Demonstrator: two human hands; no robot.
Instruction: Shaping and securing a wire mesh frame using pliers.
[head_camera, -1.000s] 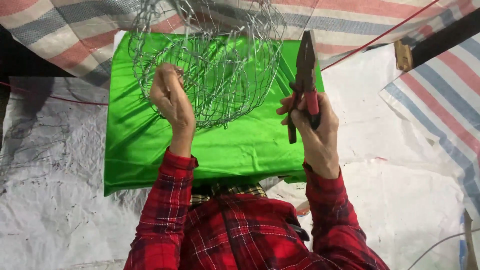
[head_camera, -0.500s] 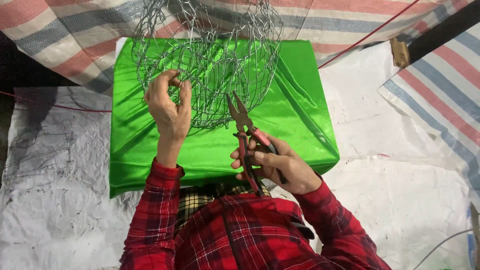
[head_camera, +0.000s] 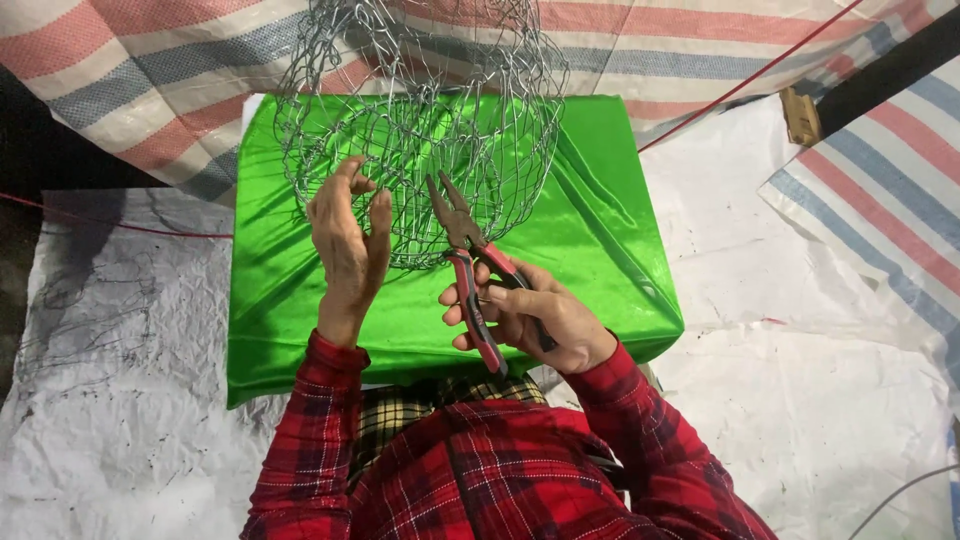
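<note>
White tarp (head_camera: 820, 330) is covering the ground; green cloth (head_camera: 600, 240) is lying at centre. Wire basket (head_camera: 420, 130) is standing at 12 o'clock. Left hand (head_camera: 348, 245) is gripping its rim, fingers curled. Right hand (head_camera: 530, 315), 5 o'clock from the basket, is clamping red pliers (head_camera: 470, 270), tips parted.

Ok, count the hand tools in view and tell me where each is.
1. Red-handled long-nose pliers in the right hand, tips at the lower edge of the wire mesh basket over the green cloth. Others may be hidden.
</note>
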